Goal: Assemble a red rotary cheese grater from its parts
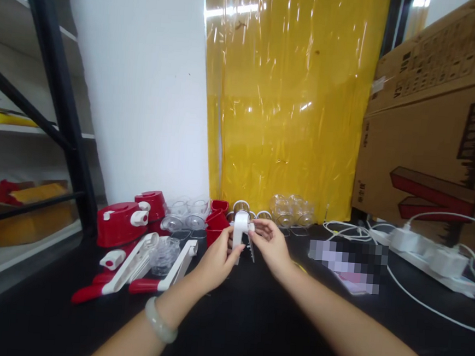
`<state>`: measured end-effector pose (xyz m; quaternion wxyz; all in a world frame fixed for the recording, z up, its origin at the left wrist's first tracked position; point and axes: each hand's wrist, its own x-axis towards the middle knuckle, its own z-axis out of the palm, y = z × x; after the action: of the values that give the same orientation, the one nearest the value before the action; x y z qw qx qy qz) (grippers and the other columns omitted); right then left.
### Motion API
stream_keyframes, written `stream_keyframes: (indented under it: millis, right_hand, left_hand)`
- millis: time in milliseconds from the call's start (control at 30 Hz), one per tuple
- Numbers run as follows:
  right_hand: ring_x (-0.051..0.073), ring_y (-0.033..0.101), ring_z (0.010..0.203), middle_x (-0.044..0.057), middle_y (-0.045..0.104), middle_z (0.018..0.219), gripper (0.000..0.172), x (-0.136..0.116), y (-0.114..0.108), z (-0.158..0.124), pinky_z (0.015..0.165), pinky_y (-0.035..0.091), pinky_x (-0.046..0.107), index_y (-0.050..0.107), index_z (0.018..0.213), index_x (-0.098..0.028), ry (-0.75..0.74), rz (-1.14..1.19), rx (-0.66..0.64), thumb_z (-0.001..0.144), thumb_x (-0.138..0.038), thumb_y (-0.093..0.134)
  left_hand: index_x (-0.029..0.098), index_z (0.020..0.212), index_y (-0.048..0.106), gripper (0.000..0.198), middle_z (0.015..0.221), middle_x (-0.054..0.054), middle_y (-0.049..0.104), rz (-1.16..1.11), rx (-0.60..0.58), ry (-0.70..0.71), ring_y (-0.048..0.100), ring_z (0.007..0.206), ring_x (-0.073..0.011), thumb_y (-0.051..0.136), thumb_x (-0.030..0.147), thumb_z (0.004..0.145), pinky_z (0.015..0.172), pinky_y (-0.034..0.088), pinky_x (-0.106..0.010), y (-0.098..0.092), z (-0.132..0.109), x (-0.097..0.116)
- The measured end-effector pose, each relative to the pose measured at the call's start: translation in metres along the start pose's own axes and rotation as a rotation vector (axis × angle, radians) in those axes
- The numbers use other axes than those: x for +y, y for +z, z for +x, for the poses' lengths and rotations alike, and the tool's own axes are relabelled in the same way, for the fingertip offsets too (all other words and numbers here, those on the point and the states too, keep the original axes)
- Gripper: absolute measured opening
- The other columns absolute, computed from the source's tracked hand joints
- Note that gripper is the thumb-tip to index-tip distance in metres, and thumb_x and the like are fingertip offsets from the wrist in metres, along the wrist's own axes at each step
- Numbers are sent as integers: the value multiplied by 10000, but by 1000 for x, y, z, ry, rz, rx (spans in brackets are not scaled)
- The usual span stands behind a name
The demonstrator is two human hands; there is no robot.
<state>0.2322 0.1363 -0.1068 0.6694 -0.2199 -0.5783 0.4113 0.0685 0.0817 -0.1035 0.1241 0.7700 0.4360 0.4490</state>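
The grip of the left hand is closed on a white part; the grip of the right hand is nearly closed, thumb and fingertips at the part's right end. The part is held up above the desk, one broad leg pointing down by the left thumb. A pale bangle rings the left wrist.

Just behind the part are round drums and a red piece. Left of the left hand lie two white arms with red handles, with clear discs between them, and a white knob. Farther back sit two red bases. Clear cups stand on both sides of the drums.

Right of the right hand lies a purple object, pixelated, near white cables and a power strip. Beyond the desk are a yellow curtain, a white panel, a carton at right and a rack at left.
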Motion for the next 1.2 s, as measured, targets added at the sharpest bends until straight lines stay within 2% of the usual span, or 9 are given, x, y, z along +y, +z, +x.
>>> stream_keyframes:
  millis: [167, 300, 400, 567, 733, 1200]
  right_hand:
    - [220, 684, 1113, 118, 706, 1186, 316, -11, -1, -12, 1007, 535, 438, 594, 1172, -223, -353, -240, -66, 870, -264, 678]
    - [229, 653, 1178, 115, 678, 1259, 460, -25, -2, -23, 1016, 536, 439, 510, 1339, -257, -679, -424, -172, 903, -168, 631]
    - [232, 642, 1203, 108, 669, 1285, 548, -30, -1, -27, 1024, 538, 440, 451, 1412, -275, -793, -450, -229, 909, -131, 613]
    - [226, 637, 1213, 101, 671, 1283, 601, -33, -2, -27, 1028, 541, 429, 415, 1450, -288, -821, -461, -236, 910, -114, 612]
    - [240, 644, 1204, 111, 664, 1295, 592, -37, -5, -25, 1016, 545, 456, 417, 1456, -291, -844, -511, -234, 918, -118, 593]
    - [239, 603, 1277, 107, 641, 1355, 708, -36, -7, -24, 1077, 508, 474, 298, 1555, -304, -879, -560, -330, 931, -122, 578]
  left_hand:
    - [181, 1328, 396, 440, 1241, -162, 641, 41, 124, 92, 662, 1133, -280, 576, 333, 957, 963, 537, -459, 1, 1, -7]
    - [184, 1297, 441, 417, 1221, -148, 629, 88, 185, 276, 662, 1116, -268, 611, 259, 923, 953, 544, -434, 0, 1, -13]
    - [194, 1288, 453, 416, 1175, -125, 634, 70, 221, 343, 681, 1042, -243, 618, 220, 907, 889, 568, -393, 1, 0, -15]
    - [203, 1248, 490, 372, 1123, -98, 625, 57, 283, 364, 686, 979, -221, 640, 261, 913, 843, 574, -361, 2, 0, -16]
    - [200, 1239, 499, 358, 1134, -103, 618, 90, 291, 376, 681, 1009, -226, 641, 265, 916, 866, 567, -364, 1, 1, -14]
    - [199, 1240, 473, 389, 1137, -104, 630, 91, 294, 389, 679, 1007, -231, 622, 216, 882, 858, 570, -374, 1, 1, -12]
